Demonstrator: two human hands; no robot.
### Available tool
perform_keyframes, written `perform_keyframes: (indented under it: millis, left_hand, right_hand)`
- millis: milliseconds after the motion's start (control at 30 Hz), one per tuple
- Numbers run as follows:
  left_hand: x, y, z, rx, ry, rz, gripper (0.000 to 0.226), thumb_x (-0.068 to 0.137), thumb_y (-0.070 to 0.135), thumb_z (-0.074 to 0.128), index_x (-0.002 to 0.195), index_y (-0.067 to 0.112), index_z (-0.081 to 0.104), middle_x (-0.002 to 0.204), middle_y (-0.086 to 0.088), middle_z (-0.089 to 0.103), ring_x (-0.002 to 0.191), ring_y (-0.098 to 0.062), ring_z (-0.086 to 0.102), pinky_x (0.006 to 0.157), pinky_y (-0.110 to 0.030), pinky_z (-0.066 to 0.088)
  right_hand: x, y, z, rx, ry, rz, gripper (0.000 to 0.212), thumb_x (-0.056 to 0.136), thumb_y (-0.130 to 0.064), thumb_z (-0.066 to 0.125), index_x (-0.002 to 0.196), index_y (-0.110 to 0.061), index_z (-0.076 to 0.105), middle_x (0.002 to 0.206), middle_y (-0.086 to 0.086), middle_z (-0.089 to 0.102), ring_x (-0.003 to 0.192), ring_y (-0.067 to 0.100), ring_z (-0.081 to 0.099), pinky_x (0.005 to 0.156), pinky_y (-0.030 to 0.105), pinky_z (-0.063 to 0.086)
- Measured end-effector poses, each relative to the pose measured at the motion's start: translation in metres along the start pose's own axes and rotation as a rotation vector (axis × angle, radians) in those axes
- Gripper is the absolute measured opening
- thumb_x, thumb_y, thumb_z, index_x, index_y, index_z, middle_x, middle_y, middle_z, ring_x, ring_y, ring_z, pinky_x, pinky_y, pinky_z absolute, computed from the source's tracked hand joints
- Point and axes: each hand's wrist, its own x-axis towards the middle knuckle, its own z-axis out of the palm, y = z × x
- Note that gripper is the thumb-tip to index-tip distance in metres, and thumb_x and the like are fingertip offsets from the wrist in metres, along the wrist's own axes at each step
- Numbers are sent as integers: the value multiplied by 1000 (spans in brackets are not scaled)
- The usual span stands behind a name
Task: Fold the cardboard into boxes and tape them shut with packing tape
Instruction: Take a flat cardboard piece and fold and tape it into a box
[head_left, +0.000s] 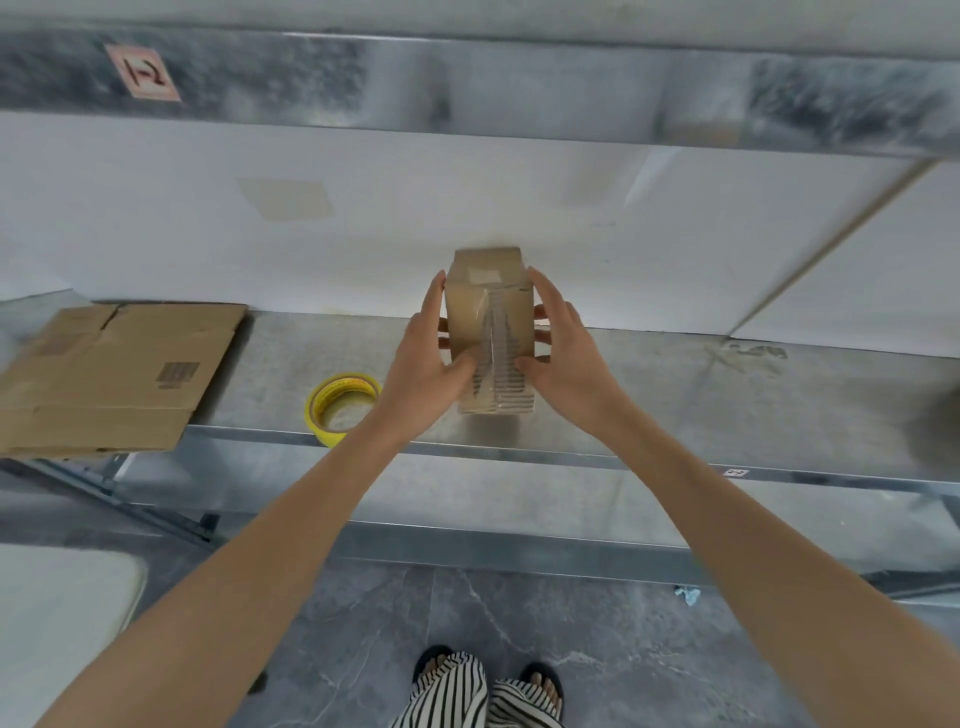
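A small brown cardboard box (491, 312) stands folded on the metal shelf (649, 405), with clear tape running along its top seam. My left hand (423, 353) grips its left side, thumb on the top face and fingers around the far side. My right hand (561, 353) grips its right side the same way. A yellow roll of packing tape (340, 408) lies flat on the shelf just left of my left wrist. A flat, unfolded cardboard sheet (111, 374) lies at the shelf's left end, overhanging the front edge.
A white wall stands right behind the box. An upper metal shelf (467, 83) runs overhead. A crumpled piece of clear tape (748, 356) lies on the shelf at the right. A white surface (62, 613) sits low at the left.
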Motion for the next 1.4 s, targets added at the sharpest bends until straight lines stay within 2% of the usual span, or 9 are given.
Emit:
perform_keyframes:
  millis: [100, 267, 467, 667, 833, 933, 1067, 1167, 1400]
  left_hand:
    - [-5, 2, 3, -17, 53, 70, 72, 91, 14, 61, 147, 29, 19, 121, 1, 53, 102, -3, 56, 85, -19, 47]
    - [-15, -4, 14, -57, 53, 56, 56, 92, 8, 58, 139, 20, 29, 100, 18, 56, 94, 5, 57, 74, -4, 44]
    - [-27, -28, 28, -14, -59, 33, 57, 95, 26, 55, 143, 18, 25, 113, 7, 56, 106, -10, 58, 79, -22, 51]
    - [-27, -36, 17, 66, -102, 28, 62, 91, 6, 49, 145, 24, 23, 125, 4, 55, 120, -13, 51, 90, -33, 49]
    - [-27, -50, 0, 169, 70, -112, 61, 92, 6, 42, 148, 21, 23, 137, -5, 48, 118, -18, 50, 89, -34, 44]
    - [-24, -72, -10, 319, 226, -283, 42, 93, 15, 49, 134, 9, 41, 126, -9, 52, 107, -27, 54, 79, -30, 37]
    - [-27, -97, -16, 513, 82, -475, 17, 87, 21, 56, 82, 8, 47, 76, -5, 49, 74, -28, 48, 60, -31, 32]
    - [-29, -103, -19, 672, 22, -449, 22, 86, 7, 48, 66, 11, 39, 66, -4, 45, 71, -30, 46, 60, -32, 31]
    - [-27, -74, -43, 614, 60, -38, 12, 90, 8, 49, 83, 6, 57, 91, -9, 57, 76, -30, 52, 61, -33, 36]
  right_hand:
    - [-7, -2, 2, 47, 74, -39, 62, 85, 0, 58, 132, -32, 34, 126, -3, 41, 115, 14, 53, 80, 25, 56]
    - [-15, 8, 6, -41, 107, -64, 54, 87, -3, 57, 130, -29, 38, 133, -4, 40, 115, 13, 50, 93, 35, 52]
    - [-28, 26, 18, -231, -24, 31, 63, 90, -12, 57, 145, -20, 28, 148, 1, 30, 120, 19, 47, 94, 25, 45]
    - [-23, 12, 19, -221, 70, 13, 47, 86, -27, 65, 127, -17, 44, 140, -2, 35, 102, 6, 44, 86, 18, 39]
    - [-14, 5, 20, -277, 86, -20, 45, 89, -36, 59, 129, -20, 48, 150, 0, 29, 132, 20, 36, 107, 36, 34]
    - [-11, -4, 17, -307, 108, -40, 45, 92, -33, 56, 134, -17, 47, 152, 4, 29, 138, 20, 28, 113, 35, 25]
    - [-9, -11, 17, -330, 91, -49, 45, 94, -30, 54, 136, -17, 46, 152, 3, 31, 139, 19, 27, 114, 35, 22]
    - [-6, -17, 19, -329, 90, -89, 41, 93, -25, 55, 133, -16, 50, 147, 5, 39, 137, 20, 32, 113, 39, 25]
    - [5, -43, 20, -269, -9, -168, 45, 90, -10, 52, 135, -14, 48, 142, 1, 45, 133, 18, 39, 111, 29, 28]
